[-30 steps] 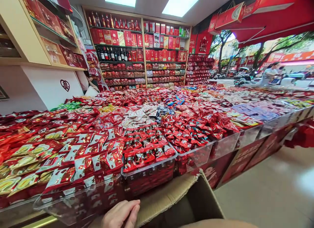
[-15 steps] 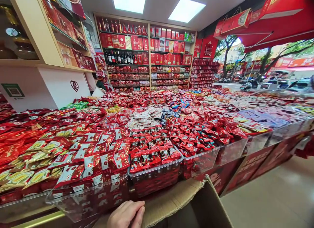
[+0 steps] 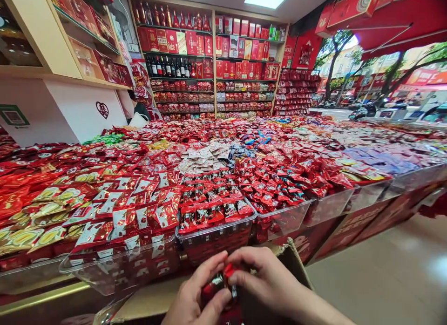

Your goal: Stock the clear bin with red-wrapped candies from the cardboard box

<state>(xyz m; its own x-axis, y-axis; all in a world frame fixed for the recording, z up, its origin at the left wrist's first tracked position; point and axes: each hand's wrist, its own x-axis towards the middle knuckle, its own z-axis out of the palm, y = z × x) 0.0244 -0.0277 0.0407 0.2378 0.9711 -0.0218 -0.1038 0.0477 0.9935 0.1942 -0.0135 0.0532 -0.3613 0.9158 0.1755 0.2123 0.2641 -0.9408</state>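
Over the cardboard box point(image 3: 148, 302), my left hand point(image 3: 195, 297) is closed around small red-and-dark wrapped candies point(image 3: 213, 287). My right hand point(image 3: 263, 278) meets it from the right, thumb and fingers pinching a shiny red wrapper among the same candies. How many pieces lie between the hands cannot be made out. Just beyond is a clear plastic bin point(image 3: 216, 232) with rows of similar red-and-black packets point(image 3: 209, 213) standing in it.
To the left, another clear bin point(image 3: 118, 260) holds red-and-white packets, beside gold ones point(image 3: 35, 239). Red twisted packets point(image 3: 279, 185) fill a bin to the right. Shelves of bottles and boxes point(image 3: 213, 59) line the back wall. Tiled floor point(image 3: 377, 269) lies at right.
My right hand has come into view and joined my left above the box. Red wrapped candies now show between them. The camera has tilted down slightly.
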